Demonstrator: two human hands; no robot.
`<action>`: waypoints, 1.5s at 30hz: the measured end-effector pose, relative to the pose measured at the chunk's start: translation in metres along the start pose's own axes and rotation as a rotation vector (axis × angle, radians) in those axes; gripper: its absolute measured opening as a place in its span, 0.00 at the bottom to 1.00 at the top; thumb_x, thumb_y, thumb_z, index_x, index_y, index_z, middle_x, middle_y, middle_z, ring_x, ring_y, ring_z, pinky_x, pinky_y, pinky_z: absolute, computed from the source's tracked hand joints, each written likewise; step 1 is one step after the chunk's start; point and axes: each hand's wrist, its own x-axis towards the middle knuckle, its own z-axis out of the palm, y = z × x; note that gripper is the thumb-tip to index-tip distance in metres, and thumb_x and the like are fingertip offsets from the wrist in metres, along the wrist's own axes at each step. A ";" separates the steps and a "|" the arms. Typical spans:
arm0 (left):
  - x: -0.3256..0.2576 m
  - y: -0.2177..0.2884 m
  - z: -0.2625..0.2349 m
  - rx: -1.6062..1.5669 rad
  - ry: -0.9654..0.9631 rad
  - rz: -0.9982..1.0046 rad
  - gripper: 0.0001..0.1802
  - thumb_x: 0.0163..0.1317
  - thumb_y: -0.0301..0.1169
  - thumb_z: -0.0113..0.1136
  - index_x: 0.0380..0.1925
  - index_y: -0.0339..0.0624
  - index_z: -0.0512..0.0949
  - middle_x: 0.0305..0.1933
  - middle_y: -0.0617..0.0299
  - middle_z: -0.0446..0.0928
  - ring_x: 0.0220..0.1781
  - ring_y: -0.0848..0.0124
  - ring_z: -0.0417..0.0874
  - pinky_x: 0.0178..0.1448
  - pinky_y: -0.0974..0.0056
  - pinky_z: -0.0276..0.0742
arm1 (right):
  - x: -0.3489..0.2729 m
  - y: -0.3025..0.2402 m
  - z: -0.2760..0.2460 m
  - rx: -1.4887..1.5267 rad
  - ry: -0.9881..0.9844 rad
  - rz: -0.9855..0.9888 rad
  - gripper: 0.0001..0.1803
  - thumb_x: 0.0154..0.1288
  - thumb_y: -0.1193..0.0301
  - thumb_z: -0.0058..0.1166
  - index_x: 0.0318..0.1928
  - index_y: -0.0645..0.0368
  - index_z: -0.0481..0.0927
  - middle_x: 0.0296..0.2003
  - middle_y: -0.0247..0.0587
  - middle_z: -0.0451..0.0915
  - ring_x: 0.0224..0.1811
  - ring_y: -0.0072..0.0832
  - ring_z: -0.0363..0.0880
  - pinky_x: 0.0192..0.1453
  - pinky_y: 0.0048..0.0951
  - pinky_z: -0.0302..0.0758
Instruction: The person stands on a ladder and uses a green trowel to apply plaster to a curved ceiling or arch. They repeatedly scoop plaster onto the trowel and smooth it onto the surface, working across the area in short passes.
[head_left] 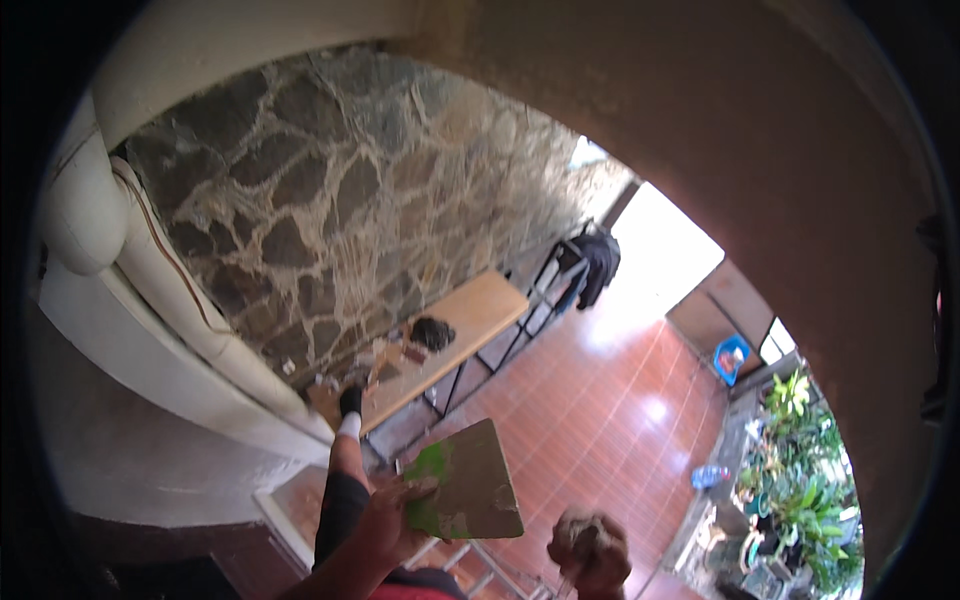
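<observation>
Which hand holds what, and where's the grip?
Left hand holds the flat green-smeared board by its lower left edge. Right hand is closed around a small brownish lump; what it is cannot be told.

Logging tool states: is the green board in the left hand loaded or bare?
Nearly bare: the green board, gripped at its edge by the left hand, shows only thin grey-brown smears, no heap.

No packages, labels, signs or screens discernible anywhere in view.
</observation>
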 end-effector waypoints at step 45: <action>0.225 0.274 0.238 1.589 0.496 1.801 0.20 0.57 0.22 0.48 0.52 0.31 0.73 0.22 0.47 0.79 0.17 0.67 0.79 0.28 0.61 0.80 | 0.011 0.062 -0.016 -0.268 0.541 0.257 0.17 0.61 0.62 0.50 0.43 0.62 0.76 0.20 0.27 0.67 0.16 0.16 0.59 0.17 0.19 0.54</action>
